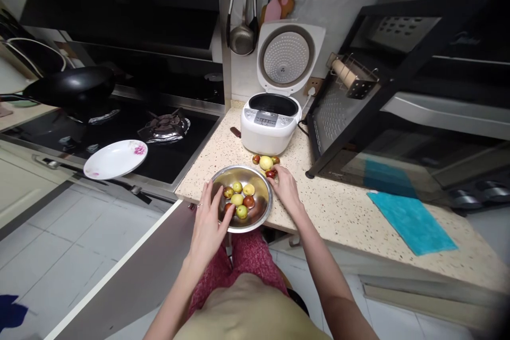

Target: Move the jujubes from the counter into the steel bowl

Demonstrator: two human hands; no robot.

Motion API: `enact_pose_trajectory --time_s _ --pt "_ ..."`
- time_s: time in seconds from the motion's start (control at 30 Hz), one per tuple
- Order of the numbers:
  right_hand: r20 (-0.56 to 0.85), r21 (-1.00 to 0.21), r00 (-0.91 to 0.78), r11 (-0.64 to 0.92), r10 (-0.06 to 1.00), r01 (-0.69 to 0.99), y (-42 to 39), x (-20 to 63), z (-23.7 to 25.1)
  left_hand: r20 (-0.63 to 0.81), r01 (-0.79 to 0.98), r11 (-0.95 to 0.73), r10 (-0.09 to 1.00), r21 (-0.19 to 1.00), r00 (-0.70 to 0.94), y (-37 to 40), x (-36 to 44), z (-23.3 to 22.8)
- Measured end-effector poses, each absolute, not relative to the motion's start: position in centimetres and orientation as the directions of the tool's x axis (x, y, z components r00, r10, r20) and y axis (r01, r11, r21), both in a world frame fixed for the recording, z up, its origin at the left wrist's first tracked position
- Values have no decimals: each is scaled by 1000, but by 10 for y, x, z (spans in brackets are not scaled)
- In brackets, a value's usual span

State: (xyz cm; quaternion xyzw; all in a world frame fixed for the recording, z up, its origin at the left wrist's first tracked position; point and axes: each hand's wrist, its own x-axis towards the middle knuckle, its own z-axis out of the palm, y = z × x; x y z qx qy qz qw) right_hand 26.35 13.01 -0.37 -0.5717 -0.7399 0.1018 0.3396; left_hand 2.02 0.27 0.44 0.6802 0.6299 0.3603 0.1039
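A: What sits on the speckled beige stone countertop (342,207) at the centre of the frame?

B: A round shiny steel bowl (241,197) at its near edge, holding small green, yellow and reddish-brown fruits (238,200). The left hand (209,223) reaches into the bowl, fingers loosely spread and touching the fruit there. The right hand (285,185) rests just right of the bowl, fingertips on a small cluster of loose fruits (266,162) lying on the counter; whether it grips one I cannot tell.

A: And around them?

B: Behind the cluster stands a white rice cooker (271,122) with its lid up. A teal cloth (412,220) lies at the right. At the left, a black gas hob (119,133) carries a white flowered plate (115,159) and a black pan (74,86). Pale floor tiles (59,244) fill the lower left.
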Motion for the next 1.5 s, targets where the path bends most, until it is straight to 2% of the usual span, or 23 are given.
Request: enact_pose_trajectory --time_s 0.13,0.27,0.47,0.57,0.73,0.83,0.9,1.2,1.33,1.43,1.5 --pt "395 -497 -149 347 907 795 127 262 -4 369 796 -258 928 548 47 0 22 10" --pt "367 -467 -149 320 918 824 114 270 -1 375 802 -279 924 529 74 0 23 11" --pt "435 -607 -122 390 892 692 82 269 29 375 822 -276 923 498 83 0 23 8" --pt "440 -616 -195 453 877 644 70 256 43 383 827 -279 920 488 84 0 23 8" --pt "360 -499 -388 527 848 688 65 235 45 384 834 -289 918 470 102 -1 23 10" --pt "315 -398 -448 546 836 738 68 228 42 383 834 -285 919 472 97 -1 24 11" --pt "298 -373 -466 551 833 747 70 225 42 385 836 -282 918 471 93 0 24 11" --pt "309 -382 -473 563 825 733 78 216 31 427 855 -305 898 419 111 0 23 7" --pt "289 -464 -495 572 819 676 86 228 32 444 863 -305 889 402 108 0 23 5" --pt "369 -539 -380 529 848 656 96 245 37 443 867 -309 889 390 117 0 23 4" --pt "423 -548 -276 486 863 680 105 255 37 440 871 -309 890 383 122 0 22 4"
